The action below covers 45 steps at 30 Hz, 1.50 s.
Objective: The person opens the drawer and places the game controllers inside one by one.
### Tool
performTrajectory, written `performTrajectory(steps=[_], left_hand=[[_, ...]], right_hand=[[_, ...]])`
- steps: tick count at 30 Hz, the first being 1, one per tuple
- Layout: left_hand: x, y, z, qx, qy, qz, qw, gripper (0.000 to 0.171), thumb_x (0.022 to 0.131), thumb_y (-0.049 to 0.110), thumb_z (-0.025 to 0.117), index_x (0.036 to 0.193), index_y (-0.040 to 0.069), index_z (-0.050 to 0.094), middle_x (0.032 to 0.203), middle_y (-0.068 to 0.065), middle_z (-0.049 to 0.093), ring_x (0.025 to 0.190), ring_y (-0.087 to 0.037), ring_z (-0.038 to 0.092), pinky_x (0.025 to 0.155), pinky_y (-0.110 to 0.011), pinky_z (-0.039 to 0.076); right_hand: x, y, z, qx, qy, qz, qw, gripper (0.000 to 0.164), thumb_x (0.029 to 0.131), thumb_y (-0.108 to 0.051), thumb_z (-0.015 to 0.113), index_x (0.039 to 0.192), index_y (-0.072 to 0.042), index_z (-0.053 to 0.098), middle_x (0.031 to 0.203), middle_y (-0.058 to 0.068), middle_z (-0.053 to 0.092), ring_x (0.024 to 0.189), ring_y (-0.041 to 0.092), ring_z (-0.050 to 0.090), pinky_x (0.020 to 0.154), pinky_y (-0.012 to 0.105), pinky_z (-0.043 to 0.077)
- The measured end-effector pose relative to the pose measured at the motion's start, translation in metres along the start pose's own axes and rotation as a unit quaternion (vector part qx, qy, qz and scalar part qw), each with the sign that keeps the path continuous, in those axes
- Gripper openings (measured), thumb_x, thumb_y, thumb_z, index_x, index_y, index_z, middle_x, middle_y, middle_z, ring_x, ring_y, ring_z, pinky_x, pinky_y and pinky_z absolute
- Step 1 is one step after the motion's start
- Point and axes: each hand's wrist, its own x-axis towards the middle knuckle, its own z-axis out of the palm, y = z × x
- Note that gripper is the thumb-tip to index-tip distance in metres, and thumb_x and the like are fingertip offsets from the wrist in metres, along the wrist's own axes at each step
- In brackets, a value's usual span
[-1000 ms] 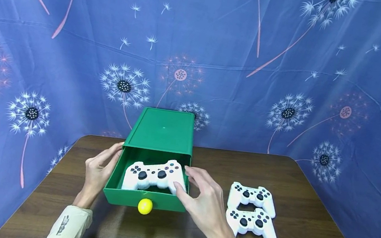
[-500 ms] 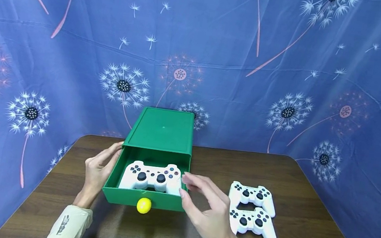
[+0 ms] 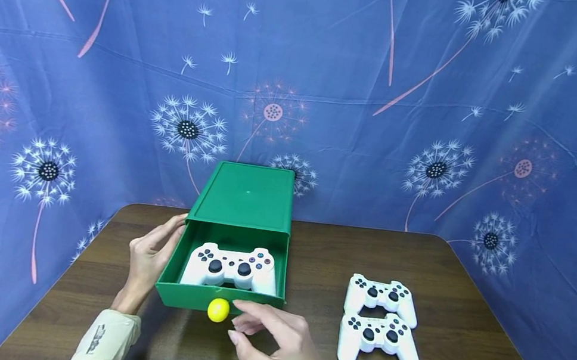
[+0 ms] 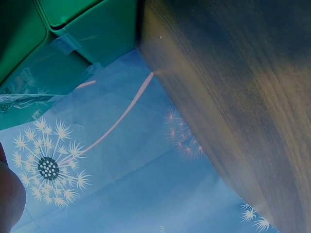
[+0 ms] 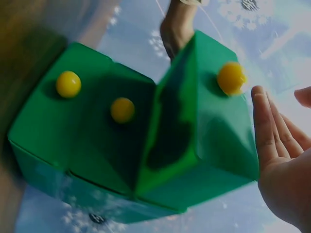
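Note:
A green drawer [image 3: 171, 298] stands pulled out of the top of a green cabinet [image 3: 245, 196]. Inside it lies a white game controller [image 3: 231, 268], sticks and buttons facing up. My left hand [image 3: 150, 259] rests its fingers against the cabinet's left side, at the drawer opening. In front of the drawer, my right hand [image 3: 279, 347] holds nothing, its fingers and thumb spread apart just right of the yellow knob [image 3: 218, 311]. The right wrist view shows that knob [image 5: 231, 78] on the drawer front, with the right fingers [image 5: 265, 121] beside it.
Two more white controllers, a rear one [image 3: 383, 300] and a front one [image 3: 380, 340], lie on the wooden table [image 3: 461, 357] at right. Below the pulled-out drawer are shut drawers with yellow knobs [image 5: 68, 84]. A blue dandelion-print cloth [image 3: 337, 138] hangs behind.
The controller in the drawer has settled level. My right hand has let go of it, drawn back, and moved down and left to the yellow knob. My left hand has stayed put.

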Motion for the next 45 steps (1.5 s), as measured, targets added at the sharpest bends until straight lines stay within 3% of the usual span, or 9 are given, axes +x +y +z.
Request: performTrajectory(steps=[4, 8, 14, 21, 30, 45], left_hand=[[-0.001, -0.001, 0.000, 0.002, 0.000, 0.001, 1.0000, 0.048, 0.070, -0.036, 0.069, 0.112, -0.013, 0.074, 0.106, -0.027, 0.074, 0.105, 0.004, 0.067, 0.087, -0.012, 0.053], [-0.002, -0.003, 0.000, -0.001, -0.004, -0.001, 1.0000, 0.046, 0.073, -0.033, 0.070, 0.113, -0.011, 0.074, 0.107, -0.025, 0.074, 0.105, 0.003, 0.068, 0.086, -0.012, 0.053], [-0.002, -0.004, -0.001, -0.004, -0.008, -0.003, 1.0000, 0.045, 0.074, -0.032, 0.070, 0.114, -0.010, 0.075, 0.109, -0.024, 0.074, 0.106, 0.002, 0.068, 0.087, -0.013, 0.054], [-0.001, -0.004, 0.000, -0.008, -0.005, -0.004, 0.9999, 0.046, 0.073, -0.034, 0.069, 0.113, -0.013, 0.074, 0.108, -0.027, 0.073, 0.106, 0.002, 0.068, 0.087, -0.014, 0.054], [-0.002, -0.003, 0.000, -0.006, -0.006, -0.006, 0.9999, 0.044, 0.072, -0.034, 0.069, 0.112, -0.014, 0.073, 0.108, -0.027, 0.073, 0.106, 0.003, 0.067, 0.087, -0.013, 0.053], [-0.003, -0.004, -0.001, -0.014, -0.008, -0.006, 0.9999, 0.049, 0.072, -0.035, 0.069, 0.115, -0.014, 0.072, 0.108, -0.029, 0.073, 0.106, 0.002, 0.068, 0.086, -0.013, 0.054]], right_hand=[[-0.007, 0.004, 0.009, 0.016, -0.038, 0.059, 0.997, 0.046, 0.092, 0.004, 0.074, 0.136, 0.004, 0.059, 0.106, 0.010, 0.075, 0.089, 0.009, 0.073, 0.076, 0.022, 0.060], [-0.010, 0.008, 0.015, 0.014, -0.061, 0.077, 0.995, 0.051, 0.091, 0.005, 0.076, 0.138, 0.002, 0.058, 0.110, 0.010, 0.073, 0.091, 0.008, 0.071, 0.077, 0.020, 0.060], [-0.009, 0.013, 0.023, 0.013, -0.067, 0.080, 0.994, 0.050, 0.090, 0.006, 0.076, 0.137, 0.001, 0.059, 0.110, 0.010, 0.072, 0.089, 0.004, 0.071, 0.076, 0.018, 0.059], [-0.008, 0.013, 0.028, 0.063, -0.059, 0.161, 0.983, 0.045, 0.095, 0.002, 0.073, 0.138, -0.004, 0.061, 0.112, 0.010, 0.072, 0.090, 0.004, 0.071, 0.075, 0.023, 0.061], [-0.006, 0.013, 0.035, 0.028, -0.032, 0.151, 0.988, 0.034, 0.097, -0.001, 0.072, 0.130, -0.005, 0.066, 0.104, 0.007, 0.074, 0.084, 0.005, 0.069, 0.074, 0.020, 0.060], [-0.001, 0.018, 0.036, 0.003, -0.017, 0.144, 0.989, 0.034, 0.095, 0.001, 0.074, 0.128, -0.006, 0.068, 0.101, 0.006, 0.075, 0.084, 0.006, 0.070, 0.072, 0.019, 0.060]])
